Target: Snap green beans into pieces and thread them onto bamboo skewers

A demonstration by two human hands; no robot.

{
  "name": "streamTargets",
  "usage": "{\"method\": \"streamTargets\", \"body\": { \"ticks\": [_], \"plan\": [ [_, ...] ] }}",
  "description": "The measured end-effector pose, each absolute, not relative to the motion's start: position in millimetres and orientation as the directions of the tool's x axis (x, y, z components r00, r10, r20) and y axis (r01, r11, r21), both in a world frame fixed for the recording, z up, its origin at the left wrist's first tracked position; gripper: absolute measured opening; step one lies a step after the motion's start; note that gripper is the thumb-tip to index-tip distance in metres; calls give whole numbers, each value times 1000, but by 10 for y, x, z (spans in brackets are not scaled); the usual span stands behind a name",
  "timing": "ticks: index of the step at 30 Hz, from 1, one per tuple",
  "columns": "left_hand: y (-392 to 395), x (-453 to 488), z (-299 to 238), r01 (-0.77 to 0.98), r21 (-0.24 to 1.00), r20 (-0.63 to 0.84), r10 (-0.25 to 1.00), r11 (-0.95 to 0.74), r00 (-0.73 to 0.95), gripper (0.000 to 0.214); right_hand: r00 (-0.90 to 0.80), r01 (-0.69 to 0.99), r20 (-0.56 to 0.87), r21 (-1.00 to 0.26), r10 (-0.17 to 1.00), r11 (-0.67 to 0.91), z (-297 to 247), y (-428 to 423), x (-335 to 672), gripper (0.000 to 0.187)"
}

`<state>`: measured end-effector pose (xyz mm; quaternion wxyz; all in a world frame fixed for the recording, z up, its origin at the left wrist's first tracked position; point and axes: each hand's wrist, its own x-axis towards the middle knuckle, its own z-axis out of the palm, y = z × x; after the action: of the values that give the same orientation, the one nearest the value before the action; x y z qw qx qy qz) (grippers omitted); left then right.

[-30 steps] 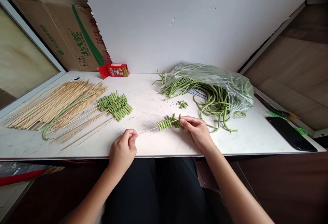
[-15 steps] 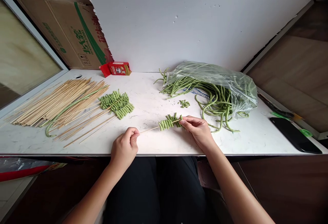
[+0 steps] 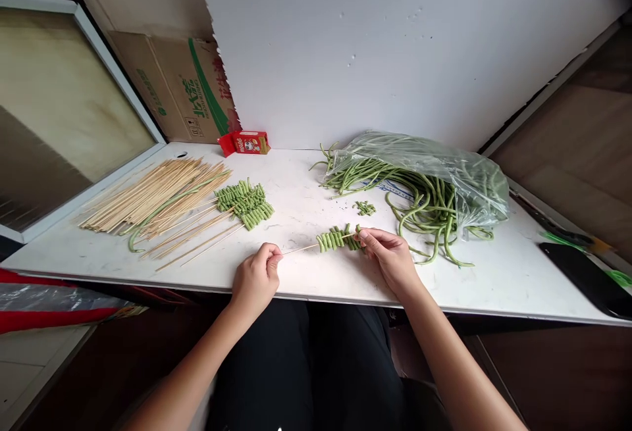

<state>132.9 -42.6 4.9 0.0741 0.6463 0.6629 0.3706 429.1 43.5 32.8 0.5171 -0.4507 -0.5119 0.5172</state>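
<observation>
My left hand [image 3: 257,278] pinches the bare end of a thin bamboo skewer [image 3: 300,249] just above the white table [image 3: 306,214]. A folded row of green long-bean pieces [image 3: 333,239] is threaded on the skewer's far half. My right hand [image 3: 390,256] is closed on the bean at the skewer's right tip. Both hands sit near the table's front edge.
A heap of bare skewers [image 3: 153,194] lies at the left, with finished bean skewers [image 3: 245,202] beside it. A clear bag of long beans [image 3: 424,174] fills the right. Small bean scraps [image 3: 365,207], a red box [image 3: 247,143], a cardboard carton [image 3: 187,92], and a black phone [image 3: 587,276] are also here.
The view has swung to the left, so everything sits further right in the picture. Both hands keep the same hold on the skewer and beans.
</observation>
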Motion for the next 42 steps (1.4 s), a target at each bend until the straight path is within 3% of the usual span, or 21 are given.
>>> {"method": "streamTargets", "body": {
  "ticks": [8,22,42],
  "plan": [
    [-391,1325,72,769,633,325,932,-91,-158,11,-58,-94,70,-994,996,64,332,441,4289,34],
    [-441,1296,88,771,628,342,927,-106,-151,15,-91,41,149,-987,985,153,420,268,4237,54],
    [-479,1312,175,707,702,312,929,-84,-199,19,-52,-1,223,-975,973,224,547,159,4135,42]
  ]
}}
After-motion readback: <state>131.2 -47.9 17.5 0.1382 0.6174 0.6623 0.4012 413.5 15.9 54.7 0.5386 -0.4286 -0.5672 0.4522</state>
